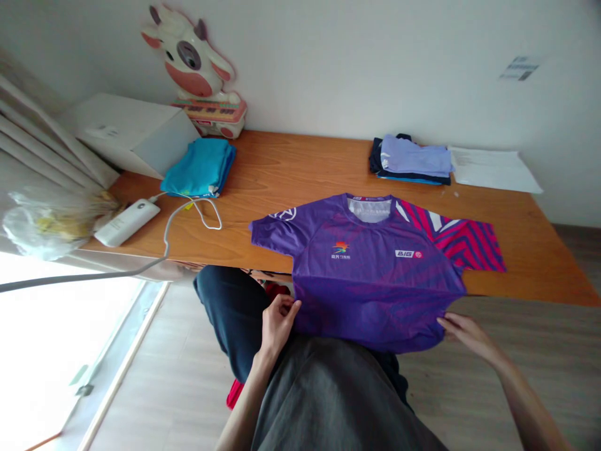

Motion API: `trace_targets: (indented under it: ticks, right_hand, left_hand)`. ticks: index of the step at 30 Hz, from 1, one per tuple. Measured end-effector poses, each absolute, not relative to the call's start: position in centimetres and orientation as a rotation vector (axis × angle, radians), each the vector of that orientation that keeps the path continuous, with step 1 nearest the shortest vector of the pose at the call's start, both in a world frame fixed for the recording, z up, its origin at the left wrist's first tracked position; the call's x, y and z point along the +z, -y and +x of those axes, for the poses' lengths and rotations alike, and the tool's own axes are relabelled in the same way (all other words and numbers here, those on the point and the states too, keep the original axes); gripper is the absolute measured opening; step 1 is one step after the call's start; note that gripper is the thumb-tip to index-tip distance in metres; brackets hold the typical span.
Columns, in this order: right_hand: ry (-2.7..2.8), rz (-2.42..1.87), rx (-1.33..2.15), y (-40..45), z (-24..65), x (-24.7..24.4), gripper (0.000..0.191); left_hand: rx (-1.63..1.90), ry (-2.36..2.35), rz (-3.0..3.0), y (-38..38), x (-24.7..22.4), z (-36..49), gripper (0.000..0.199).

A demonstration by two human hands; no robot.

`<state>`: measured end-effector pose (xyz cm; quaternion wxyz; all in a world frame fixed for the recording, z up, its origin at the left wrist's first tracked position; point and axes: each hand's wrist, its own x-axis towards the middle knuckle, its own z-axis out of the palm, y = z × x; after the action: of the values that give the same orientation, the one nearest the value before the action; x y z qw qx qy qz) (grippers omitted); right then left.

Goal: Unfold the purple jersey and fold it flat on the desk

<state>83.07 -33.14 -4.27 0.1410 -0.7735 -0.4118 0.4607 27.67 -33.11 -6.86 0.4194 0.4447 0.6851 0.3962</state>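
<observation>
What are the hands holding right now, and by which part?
A purple T-shirt: the left hand and the right hand pinch its opposite side edges, below the sleeves.

A pale, plain wall point(310, 69) rises behind the wooden counter point(300, 163), with a small printed label point(520, 67) stuck on it toward the right. The counter's back edge runs along the wall, and its top is orange-brown with visible grain. At the far left hang light, pleated curtains point(51, 141). Below them, bright white light fills a glazed area point(61, 332) edged by a pale frame point(123, 366). The floor point(188, 357) is greyish, wood-look planking.
</observation>
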Motion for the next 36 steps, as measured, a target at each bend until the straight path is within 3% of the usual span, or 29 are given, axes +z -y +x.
trace_targets:
  ticks: [5, 12, 15, 17, 23, 29, 33, 36]
  right_hand:
    - [1.551, -2.173, 1.383, 29.9, 81.1, 1.2, 0.049]
    - [1.933, -1.332, 1.185, 17.5, 65.0, 7.3, 0.041]
    - [2.103, -1.078, 0.977, 10.5, 57.0, 6.5, 0.041]
    - [2.203, -0.973, 0.853, 6.2, 52.6, 5.2, 0.045]
    - [2.361, -1.012, 0.567, -0.6, 46.1, 0.1, 0.047]
    - [2.427, -0.992, 0.357, -0.1, 46.3, -2.0, 0.034]
    - [2.445, -0.971, 0.263, 0.4, 46.4, -1.8, 0.025]
    - [2.440, -0.992, 0.258, 0.5, 46.2, -1.6, 0.041]
  left_hand:
    - [1.111, -1.816, 1.237, 30.8, -3.5, 25.6, 0.035]
    - [1.054, -2.132, 1.708, 21.3, 1.2, 22.3, 0.045]
    - [0.874, -2.234, 1.797, 18.4, 1.0, 21.2, 0.075]
    - [0.787, -2.277, 1.760, 17.4, 0.1, 20.6, 0.079]
    - [0.855, -2.345, 1.713, 17.1, -1.5, 19.5, 0.041]
    - [1.196, -1.710, 1.482, 15.7, -0.1, 19.0, 0.040]
    - [1.183, -1.527, 1.472, 15.3, 1.1, 18.1, 0.059]
    - [1.021, -1.473, 1.429, 16.4, 1.7, 17.5, 0.081]
